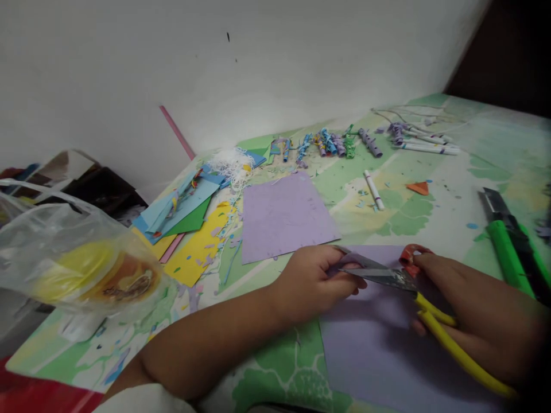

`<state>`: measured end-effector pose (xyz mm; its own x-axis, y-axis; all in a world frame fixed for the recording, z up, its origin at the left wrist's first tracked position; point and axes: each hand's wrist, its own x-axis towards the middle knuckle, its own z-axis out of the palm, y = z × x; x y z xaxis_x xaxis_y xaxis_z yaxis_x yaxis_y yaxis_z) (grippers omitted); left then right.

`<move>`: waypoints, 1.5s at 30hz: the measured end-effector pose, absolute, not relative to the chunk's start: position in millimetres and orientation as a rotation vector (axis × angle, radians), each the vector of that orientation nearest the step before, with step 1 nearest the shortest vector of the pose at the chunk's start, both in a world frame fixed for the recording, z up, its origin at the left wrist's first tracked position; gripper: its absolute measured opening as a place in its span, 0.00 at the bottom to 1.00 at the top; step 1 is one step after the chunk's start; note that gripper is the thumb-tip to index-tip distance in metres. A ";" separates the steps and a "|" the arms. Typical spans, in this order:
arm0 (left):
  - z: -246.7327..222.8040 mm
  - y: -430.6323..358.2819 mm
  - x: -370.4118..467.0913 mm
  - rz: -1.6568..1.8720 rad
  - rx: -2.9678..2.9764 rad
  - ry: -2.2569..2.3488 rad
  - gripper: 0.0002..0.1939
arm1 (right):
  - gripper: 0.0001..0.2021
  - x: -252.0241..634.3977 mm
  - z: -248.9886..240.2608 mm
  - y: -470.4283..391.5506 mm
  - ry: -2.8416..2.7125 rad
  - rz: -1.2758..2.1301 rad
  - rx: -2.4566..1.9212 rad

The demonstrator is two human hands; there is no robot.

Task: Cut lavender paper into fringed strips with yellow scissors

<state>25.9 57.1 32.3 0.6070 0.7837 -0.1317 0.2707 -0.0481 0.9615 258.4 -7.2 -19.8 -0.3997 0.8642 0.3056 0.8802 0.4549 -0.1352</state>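
Note:
My right hand is closed around scissors with yellow handles and metal blades, which point left. A red curled paper roll is at that hand's thumb, above the scissors' pivot. At the blade tips my left hand is closed, fingers pinched together; what lies in the pinch is hidden. Under both hands lies a large purple paper sheet. Beyond the left hand, flat on the table, is another purple sheet.
Green-handled cutters lie at right. A white marker and an orange scrap lie further back. Several fringed paper rolls line the wall side. At left are coloured papers, white string and a bagged yellow-lidded jar.

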 end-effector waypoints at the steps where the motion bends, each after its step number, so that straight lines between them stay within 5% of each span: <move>1: 31.4 57.0 25.7 0.525 1.619 0.891 0.06 | 0.22 258.5 -19.5 -7.2 -2.381 -0.082 -1.475; 45: 45.8 61.7 28.5 0.420 1.359 0.869 0.05 | 0.23 264.9 -21.9 -0.8 -2.252 0.165 -1.685</move>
<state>28.5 61.7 45.8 0.6328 0.7164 -0.2937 0.2149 0.2020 0.9555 264.9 -0.8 -21.9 -0.2515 0.9497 0.1864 0.9125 0.2969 -0.2814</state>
